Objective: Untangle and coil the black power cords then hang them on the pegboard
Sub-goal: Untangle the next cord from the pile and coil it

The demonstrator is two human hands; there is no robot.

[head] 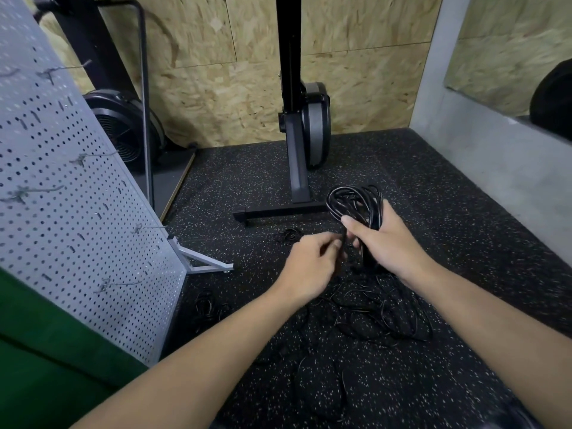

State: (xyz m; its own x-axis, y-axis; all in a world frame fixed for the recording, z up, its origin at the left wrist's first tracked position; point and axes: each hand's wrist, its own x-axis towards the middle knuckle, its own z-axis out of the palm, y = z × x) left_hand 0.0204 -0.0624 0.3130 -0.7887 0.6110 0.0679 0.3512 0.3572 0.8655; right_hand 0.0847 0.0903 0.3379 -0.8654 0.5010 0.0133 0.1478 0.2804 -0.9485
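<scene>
Head camera, looking down: nearest to us, a green cloth (46,351) fills the lower left corner, and two bare forearms reach out over a black speckled floor (464,335). Between the arms we see a loose tangle of black cords (380,311) lying on that floor, with a smaller bundle (207,305) near the foot of the pegboard (77,196). Above the tangle, the left hand (312,261) pinches a single strand between thumb and curled fingers. Just beside it, the right hand (387,239) has its fingers wrapped round a coil (353,202) of black cord, whose loops stand up above the knuckles. The grey pegboard leans along the left side on a metal foot, its wire hooks (55,71) bare. Further back we see the black upright of an exercise machine (297,168), a round fan (123,128) behind the pegboard, and a chipboard wall (216,72).
</scene>
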